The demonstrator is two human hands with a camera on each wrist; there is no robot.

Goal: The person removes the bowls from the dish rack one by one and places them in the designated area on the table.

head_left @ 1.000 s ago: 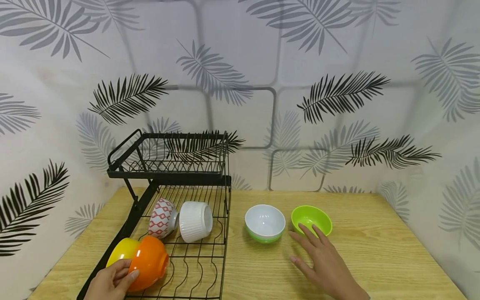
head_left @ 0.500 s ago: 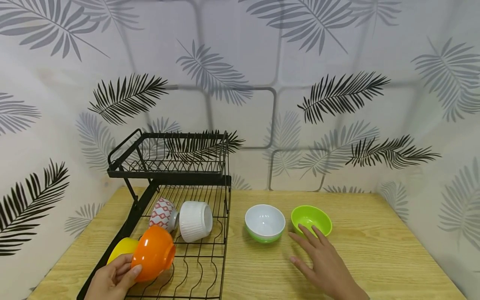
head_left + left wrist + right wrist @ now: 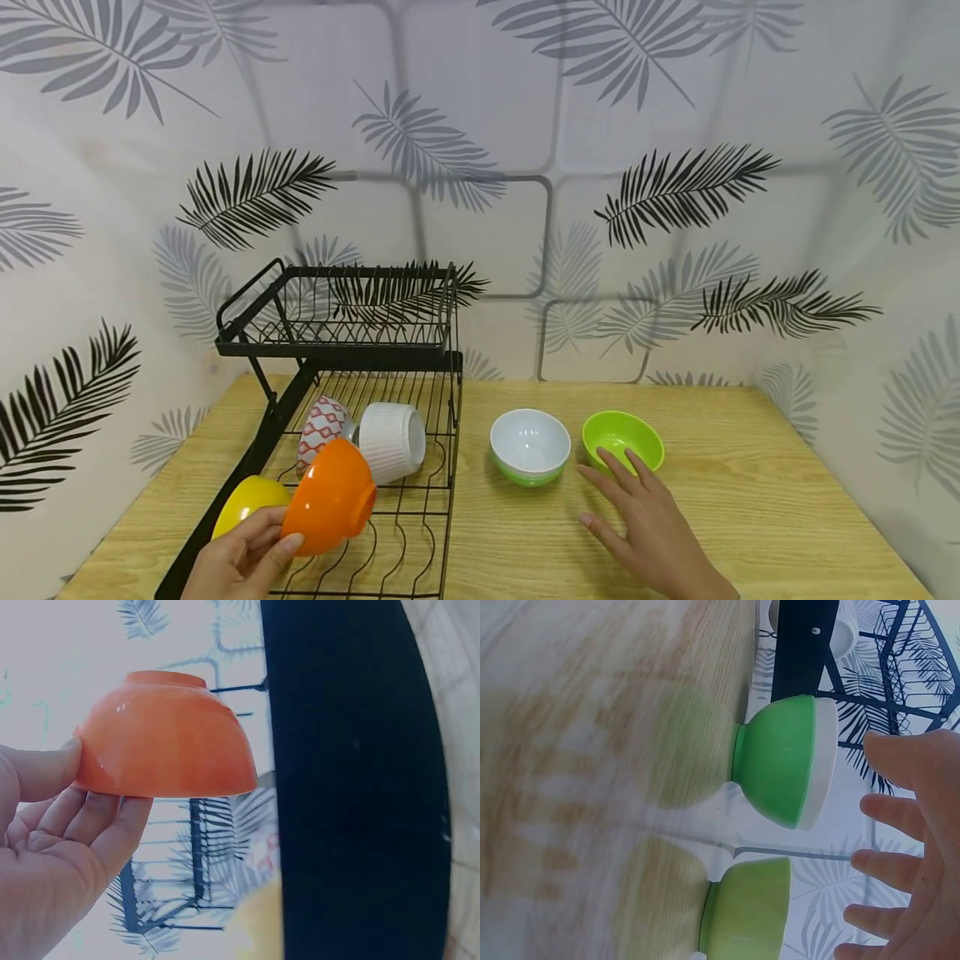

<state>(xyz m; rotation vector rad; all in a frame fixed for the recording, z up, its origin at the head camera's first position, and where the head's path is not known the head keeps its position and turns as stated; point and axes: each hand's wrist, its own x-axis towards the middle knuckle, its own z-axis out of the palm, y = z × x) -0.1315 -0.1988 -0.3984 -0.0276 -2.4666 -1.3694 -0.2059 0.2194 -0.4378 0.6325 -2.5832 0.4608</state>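
The left hand (image 3: 243,554) pinches a glossy orange round bowl (image 3: 330,500), tipped sideways, foot pointing right. The right hand (image 3: 651,529) has fingers spread.

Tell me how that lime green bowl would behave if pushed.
The lime green bowl is probably stiff, given its smooth, even rim. Pushed low, it would likely slide upright on its foot; pushed high, it might tip, since the foot is narrower than the rim.
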